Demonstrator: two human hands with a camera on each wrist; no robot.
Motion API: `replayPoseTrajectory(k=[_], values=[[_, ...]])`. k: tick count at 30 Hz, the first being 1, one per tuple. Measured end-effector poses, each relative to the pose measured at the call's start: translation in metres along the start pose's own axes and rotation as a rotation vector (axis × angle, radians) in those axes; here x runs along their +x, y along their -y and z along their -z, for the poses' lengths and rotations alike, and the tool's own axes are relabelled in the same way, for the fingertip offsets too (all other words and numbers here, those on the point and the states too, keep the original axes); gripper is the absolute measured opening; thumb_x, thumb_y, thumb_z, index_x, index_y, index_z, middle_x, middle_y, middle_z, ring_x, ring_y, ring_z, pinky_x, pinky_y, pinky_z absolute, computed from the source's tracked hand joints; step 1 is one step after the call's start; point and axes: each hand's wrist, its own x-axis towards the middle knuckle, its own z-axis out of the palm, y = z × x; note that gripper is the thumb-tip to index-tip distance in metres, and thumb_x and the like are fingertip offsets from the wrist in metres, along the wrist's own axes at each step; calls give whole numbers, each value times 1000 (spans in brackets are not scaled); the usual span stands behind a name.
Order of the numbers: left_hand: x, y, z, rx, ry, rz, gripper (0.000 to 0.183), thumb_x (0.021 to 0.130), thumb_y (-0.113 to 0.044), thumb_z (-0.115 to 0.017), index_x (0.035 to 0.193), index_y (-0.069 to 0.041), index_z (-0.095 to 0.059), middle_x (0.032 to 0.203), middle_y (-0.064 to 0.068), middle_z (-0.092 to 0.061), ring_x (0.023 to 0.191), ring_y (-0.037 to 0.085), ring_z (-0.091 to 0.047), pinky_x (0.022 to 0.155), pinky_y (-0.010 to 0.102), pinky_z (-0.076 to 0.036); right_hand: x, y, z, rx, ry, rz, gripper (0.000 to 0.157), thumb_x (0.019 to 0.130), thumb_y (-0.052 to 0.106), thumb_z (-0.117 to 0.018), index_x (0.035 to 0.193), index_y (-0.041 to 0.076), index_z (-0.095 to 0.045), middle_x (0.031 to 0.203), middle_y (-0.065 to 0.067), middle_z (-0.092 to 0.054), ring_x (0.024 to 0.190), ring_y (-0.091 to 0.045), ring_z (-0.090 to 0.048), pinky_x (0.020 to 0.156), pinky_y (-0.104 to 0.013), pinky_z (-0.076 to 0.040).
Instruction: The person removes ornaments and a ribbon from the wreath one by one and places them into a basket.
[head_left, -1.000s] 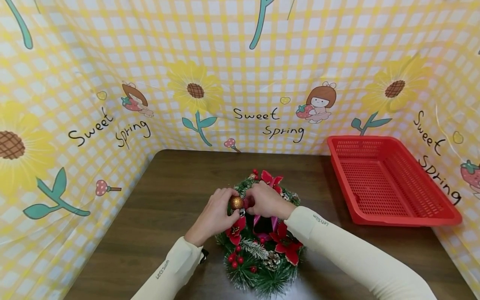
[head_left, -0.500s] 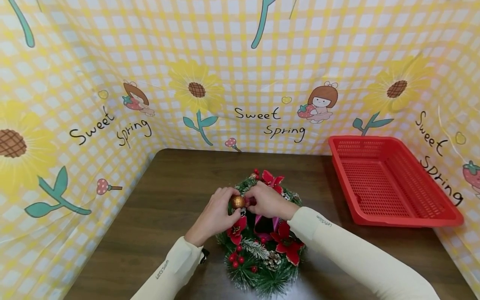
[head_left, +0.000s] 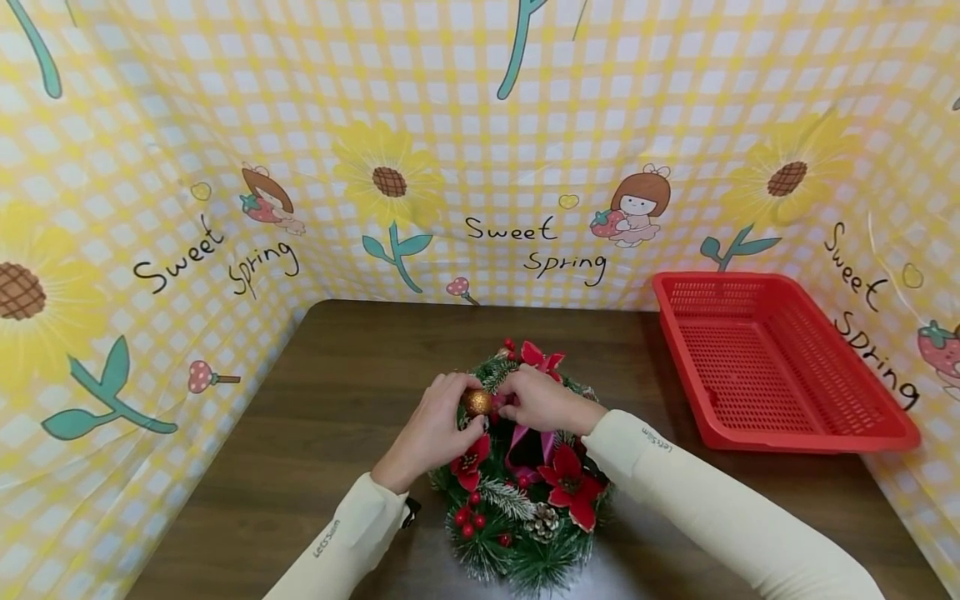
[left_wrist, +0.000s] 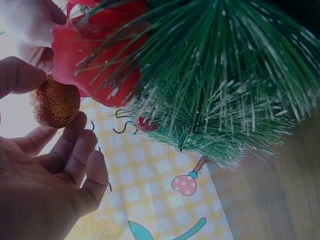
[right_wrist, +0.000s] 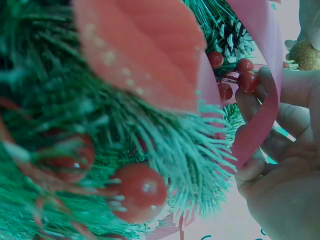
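A green Christmas wreath (head_left: 551,567) lies on the table, with red poinsettias (head_left: 572,487), pine cones (head_left: 545,521) and red berries (head_left: 465,527). At its far left side my left hand (head_left: 427,429) pinches a glittery gold ball (head_left: 477,403) between thumb and fingers, clearest in the left wrist view. Just right of the ball my right hand (head_left: 547,402) has its fingers curled at a pink ribbon (right_wrist: 272,95). In the right wrist view, the ribbon passes in front of those fingers, near a berry cluster (right_wrist: 247,81). The exact fingertip contact is partly hidden.
A red perforated plastic basket (head_left: 693,417) stands at the right back of the dark wooden table (head_left: 300,400). Yellow checked cloth (head_left: 495,150) with printed sunflowers hangs behind the table and on both sides.
The gold ball and left hand stay nearly in place, shifting only slightly. My right hand's fingers move a little beside the ball, and its forearm shifts slightly right.
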Motion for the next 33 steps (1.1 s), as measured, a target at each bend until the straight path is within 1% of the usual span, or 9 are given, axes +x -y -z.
replayPoseTrajectory(k=[8,16,20,23,25,27,28,31,33], values=[[2,2,-3,7,-17,-37,31,79,-14,-68,109,-11,-57,98,-3,-56,83,14,-42,80,36,-37,3,-2,2,-13,-23,-94,10,91,12,-63,86,13,-71,75,8,-60,73,-11,-49,69,-30,-42],[3,2,-7,11,-21,-46,31,79,-13,-68,108,-11,-57,95,-4,-55,81,14,-40,76,35,-36,-2,-4,3,17,37,-137,18,92,11,-59,76,8,-66,63,5,-53,54,-10,-44,57,-27,-40],[3,0,-6,3,-14,-43,32,80,-13,-68,110,-9,-57,95,-5,-55,82,13,-41,76,35,-36,-5,-2,5,37,58,-178,20,89,12,-58,70,13,-63,59,5,-51,49,-9,-41,54,-26,-38],[3,-2,-5,-3,-21,-48,33,81,-14,-68,111,-9,-57,96,-5,-55,83,13,-41,77,35,-37,-6,1,7,25,25,-154,20,85,14,-60,65,17,-59,59,6,-50,51,-10,-42,53,-26,-38],[3,-4,-4,-16,-27,-46,32,82,-16,-67,111,-10,-57,97,-5,-55,83,14,-42,77,34,-37,-6,3,7,23,-12,-115,15,85,16,-63,70,19,-60,64,7,-53,58,-10,-46,56,-26,-41],[3,-5,-3,-32,-33,-37,31,84,-18,-67,112,-11,-56,98,-5,-55,84,15,-43,76,34,-38,-7,6,8,57,-43,-76,4,85,19,-65,82,18,-62,72,8,-56,65,-10,-51,60,-26,-44],[3,-5,-3,-39,-33,-29,30,85,-19,-67,112,-11,-56,99,-5,-55,85,15,-43,76,33,-38,-7,7,8,70,-55,-58,6,85,21,-66,89,18,-62,77,8,-57,69,-11,-52,62,-26,-45],[2,-6,-1,-52,-29,-3,31,89,-23,-65,115,-10,-55,101,-3,-54,87,16,-44,75,32,-40,-8,11,9,117,-76,-27,28,84,27,-70,108,17,-59,89,7,-58,79,-13,-56,68,-25,-47],[2,-7,0,-57,-28,7,33,90,-25,-64,117,-9,-54,102,-2,-54,88,17,-44,74,32,-41,-9,13,10,117,-85,-28,35,84,30,-71,113,17,-57,93,7,-57,83,-14,-57,70,-24,-47]])
